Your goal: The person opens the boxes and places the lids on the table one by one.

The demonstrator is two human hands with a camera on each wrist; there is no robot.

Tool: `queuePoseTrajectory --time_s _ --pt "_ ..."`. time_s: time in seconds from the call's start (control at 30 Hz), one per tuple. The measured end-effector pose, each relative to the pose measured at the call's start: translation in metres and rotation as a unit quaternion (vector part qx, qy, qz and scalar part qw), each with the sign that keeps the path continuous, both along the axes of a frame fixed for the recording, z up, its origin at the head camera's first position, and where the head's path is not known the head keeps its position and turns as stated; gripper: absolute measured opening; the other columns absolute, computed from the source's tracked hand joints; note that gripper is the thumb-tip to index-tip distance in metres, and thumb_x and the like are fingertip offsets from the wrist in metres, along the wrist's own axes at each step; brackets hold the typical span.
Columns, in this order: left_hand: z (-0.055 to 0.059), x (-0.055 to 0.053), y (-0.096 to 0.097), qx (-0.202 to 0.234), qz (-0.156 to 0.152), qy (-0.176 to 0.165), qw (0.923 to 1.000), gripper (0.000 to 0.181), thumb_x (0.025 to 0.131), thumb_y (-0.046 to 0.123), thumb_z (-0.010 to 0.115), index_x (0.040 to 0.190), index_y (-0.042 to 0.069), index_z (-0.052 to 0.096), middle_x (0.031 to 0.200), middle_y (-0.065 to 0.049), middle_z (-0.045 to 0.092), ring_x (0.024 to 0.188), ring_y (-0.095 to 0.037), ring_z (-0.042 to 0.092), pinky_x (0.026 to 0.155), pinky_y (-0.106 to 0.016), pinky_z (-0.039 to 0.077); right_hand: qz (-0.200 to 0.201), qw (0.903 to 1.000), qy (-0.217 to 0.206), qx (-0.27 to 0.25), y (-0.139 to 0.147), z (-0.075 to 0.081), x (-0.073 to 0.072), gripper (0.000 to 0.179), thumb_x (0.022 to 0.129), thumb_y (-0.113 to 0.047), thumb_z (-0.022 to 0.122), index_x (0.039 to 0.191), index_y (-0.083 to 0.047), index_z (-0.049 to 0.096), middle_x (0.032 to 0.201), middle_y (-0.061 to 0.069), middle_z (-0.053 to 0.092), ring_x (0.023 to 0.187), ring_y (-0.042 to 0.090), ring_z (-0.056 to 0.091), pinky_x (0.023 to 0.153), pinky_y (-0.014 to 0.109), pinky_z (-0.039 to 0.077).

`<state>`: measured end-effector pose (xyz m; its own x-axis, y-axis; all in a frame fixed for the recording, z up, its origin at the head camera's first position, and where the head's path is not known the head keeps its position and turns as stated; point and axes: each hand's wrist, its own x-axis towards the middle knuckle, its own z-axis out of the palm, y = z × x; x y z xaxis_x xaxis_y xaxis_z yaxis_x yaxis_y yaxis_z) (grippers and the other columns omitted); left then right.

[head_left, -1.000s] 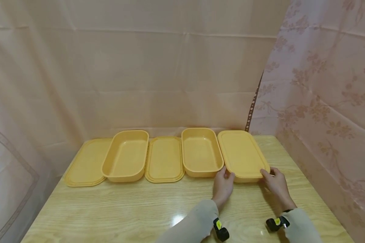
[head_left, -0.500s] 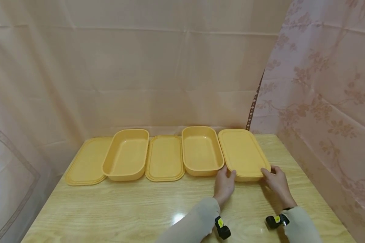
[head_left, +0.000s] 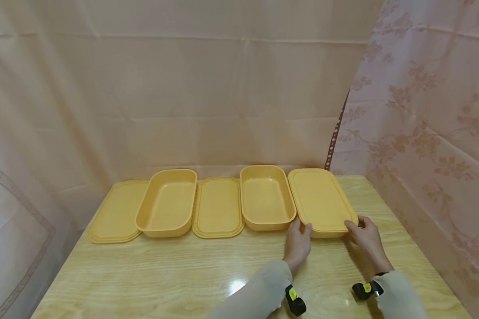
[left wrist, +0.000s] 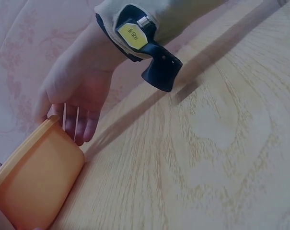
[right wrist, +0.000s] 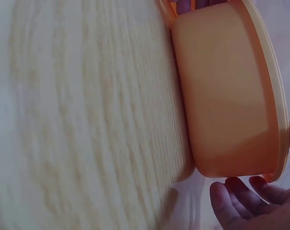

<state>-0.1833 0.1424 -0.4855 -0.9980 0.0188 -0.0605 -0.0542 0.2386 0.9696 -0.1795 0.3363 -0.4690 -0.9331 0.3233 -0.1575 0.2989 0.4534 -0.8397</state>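
A yellow rectangular food container (head_left: 331, 232) with its yellow lid (head_left: 321, 199) on top stands at the right end of the row in the head view. My left hand (head_left: 298, 243) holds its front left corner, thumb at the lid's front edge, fingers in the gap beside the neighbouring container. At the front right corner my right hand (head_left: 366, 239) grips it, thumb on the lid and fingers down the side. The container's wall (left wrist: 44, 177) and the right hand's loosely bent fingers show in the left wrist view. In the right wrist view the container (right wrist: 226, 96) rests on the table.
Left of it stands an open yellow container (head_left: 266, 199). Further left lie a smaller lid (head_left: 218, 208), another open container (head_left: 166, 204) and a larger lid (head_left: 117, 212). All sit along the back of the wooden table (head_left: 155, 274), before a beige curtain (head_left: 183, 97).
Both hands keep the same hold on the lidded container. The whole scene shifts slightly in the head view; nothing else visibly moves.
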Motion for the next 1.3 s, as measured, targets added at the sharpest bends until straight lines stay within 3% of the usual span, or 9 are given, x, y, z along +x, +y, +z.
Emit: queuePoseTrajectory --time_s 0.13,0.27,0.4,0.57,0.8,0.9,0.97,1.03,1.3 --pt "0.002 -0.003 0.001 0.002 -0.004 -0.006 1.0 0.052 0.099 0.031 0.055 0.143 0.004 0.047 0.145 -0.015 0.05 0.137 -0.032 0.044 0.114 -0.047 0.035 -0.004 0.9995 0.013 0.028 0.0 0.005 -0.004 0.07 0.097 -0.032 0.052 0.145 0.012 0.026 0.131 0.032 0.043 0.093 0.018 0.058 0.067 0.016 0.049" --pt "0.004 -0.006 0.001 -0.001 -0.011 -0.01 0.9999 0.053 0.1 0.032 0.054 0.145 0.006 0.045 0.146 -0.012 0.049 0.138 -0.029 0.043 0.114 -0.045 0.035 0.01 0.9941 0.06 0.09 0.0 0.008 -0.006 0.065 0.095 -0.026 0.057 0.143 0.011 0.032 0.135 0.033 0.04 0.115 0.041 0.047 0.081 0.029 0.044" --pt "0.005 -0.008 0.001 -0.005 -0.006 -0.005 1.0 0.051 0.1 0.032 0.053 0.145 0.008 0.046 0.144 -0.011 0.051 0.137 -0.028 0.045 0.113 -0.045 0.036 0.036 0.9803 0.123 0.15 -0.003 0.006 -0.008 0.055 0.092 -0.02 0.061 0.134 0.013 0.045 0.131 0.033 0.041 0.116 0.045 0.044 0.086 0.04 0.041" --pt "0.003 -0.003 0.002 -0.014 0.014 -0.005 0.9998 0.052 0.098 0.033 0.055 0.143 0.007 0.048 0.141 -0.011 0.054 0.133 -0.03 0.048 0.11 -0.049 0.039 0.037 0.9721 0.154 0.174 -0.008 0.001 -0.004 0.047 0.09 -0.02 0.063 0.124 0.012 0.053 0.127 0.033 0.042 0.114 0.047 0.044 0.092 0.053 0.039" --pt "-0.003 0.005 0.006 -0.015 0.027 -0.02 0.9993 0.053 0.097 0.034 0.057 0.142 0.007 0.049 0.14 -0.01 0.055 0.132 -0.03 0.049 0.109 -0.049 0.04 0.058 0.9707 0.149 0.18 -0.003 -0.005 0.005 0.05 0.09 -0.033 0.07 0.118 0.007 0.06 0.133 0.03 0.04 0.115 0.046 0.046 0.079 0.025 0.043" --pt "-0.003 0.006 0.007 -0.01 0.029 -0.023 0.9993 0.054 0.097 0.033 0.058 0.142 0.006 0.049 0.139 -0.011 0.055 0.131 -0.03 0.049 0.108 -0.049 0.04 0.086 0.9697 0.129 0.189 -0.001 -0.006 0.007 0.058 0.089 -0.038 0.071 0.123 0.007 0.058 0.139 0.034 0.034 0.116 0.051 0.044 0.083 0.041 0.05" --pt "-0.002 0.007 0.006 -0.007 0.032 -0.027 0.9991 0.054 0.096 0.033 0.058 0.142 0.006 0.049 0.139 -0.011 0.055 0.132 -0.03 0.049 0.109 -0.049 0.039 0.1 0.9688 0.116 0.195 -0.001 -0.005 0.007 0.062 0.088 -0.04 0.071 0.126 0.006 0.057 0.142 0.036 0.03 0.116 0.054 0.043 0.084 0.059 0.047" --pt "-0.001 0.006 0.006 -0.005 0.034 -0.029 0.999 0.054 0.096 0.032 0.059 0.143 0.006 0.048 0.14 -0.011 0.055 0.132 -0.03 0.049 0.109 -0.05 0.039 0.107 0.9658 0.117 0.205 -0.002 -0.004 0.006 0.063 0.086 -0.041 0.073 0.125 0.005 0.058 0.143 0.036 0.03 0.118 0.056 0.041 0.085 0.066 0.043" --pt "-0.001 0.003 0.004 -0.003 0.034 -0.027 0.999 0.057 0.096 0.034 0.059 0.144 0.007 0.047 0.14 -0.011 0.054 0.132 -0.03 0.049 0.109 -0.049 0.039 0.112 0.9239 0.223 0.29 -0.012 0.002 0.002 0.045 0.077 -0.037 0.081 0.1 0.0 0.071 0.118 0.028 0.058 0.109 0.049 0.049 0.088 0.064 0.037"
